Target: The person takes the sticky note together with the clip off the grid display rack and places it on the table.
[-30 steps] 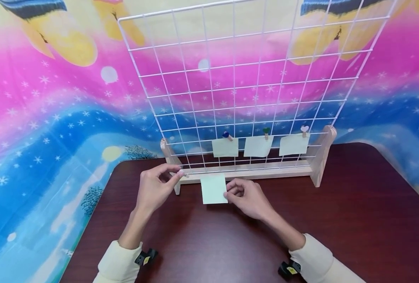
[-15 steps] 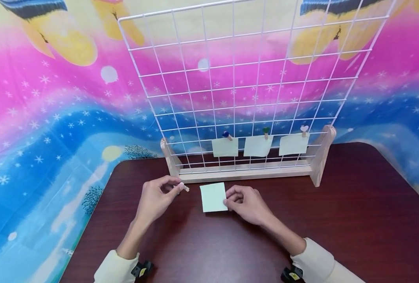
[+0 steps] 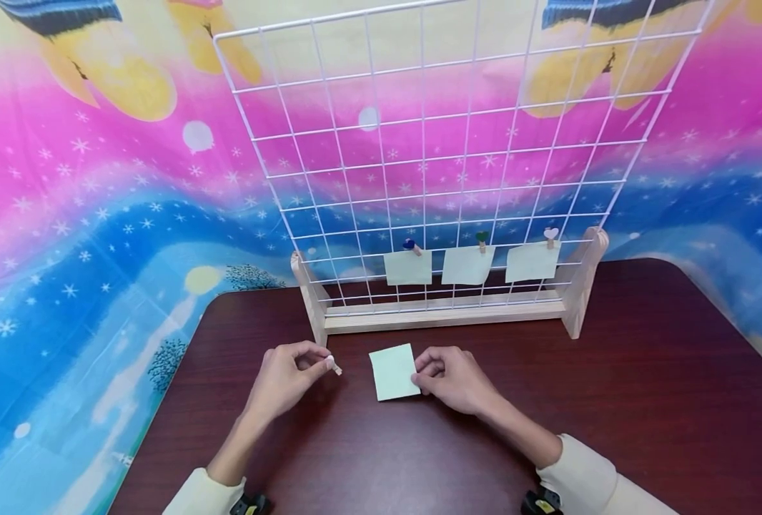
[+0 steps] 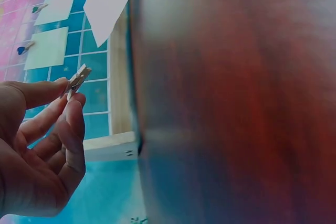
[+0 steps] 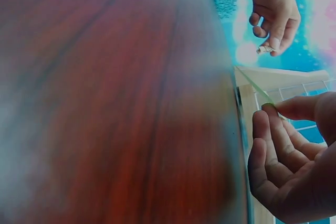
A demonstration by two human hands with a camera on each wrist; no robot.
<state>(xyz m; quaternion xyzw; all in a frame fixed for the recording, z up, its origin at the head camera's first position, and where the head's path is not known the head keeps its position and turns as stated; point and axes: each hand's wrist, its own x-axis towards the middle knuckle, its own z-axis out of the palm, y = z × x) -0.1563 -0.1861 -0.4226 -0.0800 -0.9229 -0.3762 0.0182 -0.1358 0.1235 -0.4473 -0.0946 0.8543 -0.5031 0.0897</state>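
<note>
Between thumb and fingertips, my left hand [image 3: 289,379] pinches a small wooden clothespin [image 4: 79,78] with a pale top. My right hand [image 3: 454,379] holds a pale green sticky note [image 3: 394,373] by its right edge, above the table and in front of the rack. The right wrist view shows that note [image 5: 257,87] nearly edge-on between thumb and fingers. A gap separates the clothespin from the note. Behind both hands stands a white wire grid [image 3: 423,154]. Three notes hang low on it: one under a blue heart clip [image 3: 410,244], one under a green [image 3: 482,238], one under a white [image 3: 551,234].
Wooden feet and a crossbar [image 3: 445,319] carry the grid at the back of the dark red-brown table [image 3: 381,465]. A colourful printed cloth [image 3: 85,229] hangs behind and along the left side.
Both hands have come down and toward the person, away from the grid's crossbar. The clothespin and the note moved with them, and the note has tilted slightly.
</note>
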